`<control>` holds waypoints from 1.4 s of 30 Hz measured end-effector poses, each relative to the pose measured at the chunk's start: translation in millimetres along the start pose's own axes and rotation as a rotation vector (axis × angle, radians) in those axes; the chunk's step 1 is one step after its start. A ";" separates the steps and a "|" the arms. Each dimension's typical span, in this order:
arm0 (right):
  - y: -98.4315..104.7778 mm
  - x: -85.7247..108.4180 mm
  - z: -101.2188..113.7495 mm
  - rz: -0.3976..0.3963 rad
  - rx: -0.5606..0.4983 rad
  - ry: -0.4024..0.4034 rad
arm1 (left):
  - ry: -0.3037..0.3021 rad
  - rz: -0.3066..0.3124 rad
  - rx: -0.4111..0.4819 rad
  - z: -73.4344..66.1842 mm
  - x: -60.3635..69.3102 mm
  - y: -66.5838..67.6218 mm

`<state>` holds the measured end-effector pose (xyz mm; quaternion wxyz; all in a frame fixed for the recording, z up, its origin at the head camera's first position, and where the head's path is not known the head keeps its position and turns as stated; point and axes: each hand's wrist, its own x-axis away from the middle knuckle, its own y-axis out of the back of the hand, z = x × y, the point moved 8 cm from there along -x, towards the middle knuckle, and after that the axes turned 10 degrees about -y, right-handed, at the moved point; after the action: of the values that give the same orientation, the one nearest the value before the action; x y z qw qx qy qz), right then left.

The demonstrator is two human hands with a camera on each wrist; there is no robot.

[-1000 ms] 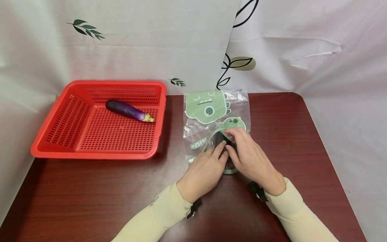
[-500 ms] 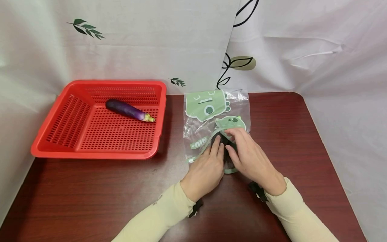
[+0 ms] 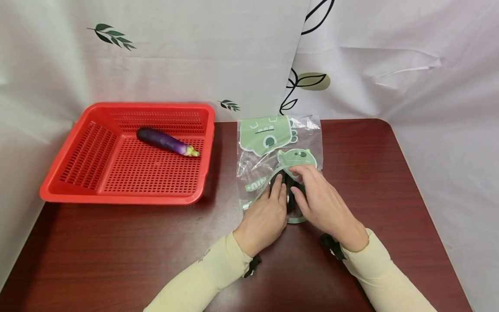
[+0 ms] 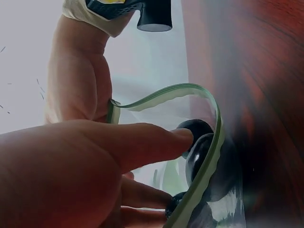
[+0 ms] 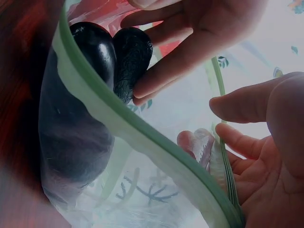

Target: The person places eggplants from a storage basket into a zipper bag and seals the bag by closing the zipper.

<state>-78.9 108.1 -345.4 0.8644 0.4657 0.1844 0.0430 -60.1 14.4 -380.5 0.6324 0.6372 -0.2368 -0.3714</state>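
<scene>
A clear zip bag (image 3: pixel 265 136) with green cartoon prints lies on the table, its green-edged mouth spread toward me. Inside sit a shiny dark eggplant (image 5: pixel 95 47) and, beside it, a dark item with a wrinkled surface (image 5: pixel 133 59), its kind unclear. My left hand (image 3: pixel 265 221) reaches into the mouth with fairly straight fingers, touching the dark contents; in the left wrist view its thumb (image 4: pixel 156 137) lies against a rounded dark end. My right hand (image 3: pixel 327 206) grips the bag's right edge, fingers hooked around the rim. Plastic and hands hide part of the contents.
At the left stands a red perforated basket (image 3: pixel 117 199), with one purple eggplant (image 3: pixel 161 141) on its floor. A white leaf-patterned curtain (image 3: pixel 187 56) hangs behind the dark red wooden table (image 3: pixel 156 251).
My left hand has shifted slightly, its fingers extending farther into the bag over the dark contents. More of the dark items shows in the mouth. My right hand has stayed put.
</scene>
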 end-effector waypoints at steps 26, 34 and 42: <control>0.1 -0.2 -0.9 0.002 0.004 0.002 | -0.002 0.176 0.102 -5.2 6.8 1.6; -0.3 -0.2 -1.9 0.009 0.001 -0.006 | -0.037 0.160 0.130 -6.4 7.6 10.4; -0.6 -0.8 -2.8 0.015 0.000 -0.021 | -0.128 0.130 0.119 -10.1 8.5 19.6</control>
<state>-80.8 109.8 -347.0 0.8660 0.4675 0.1716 0.0446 -43.9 12.5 -363.6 0.5997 0.6319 -0.3394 -0.3549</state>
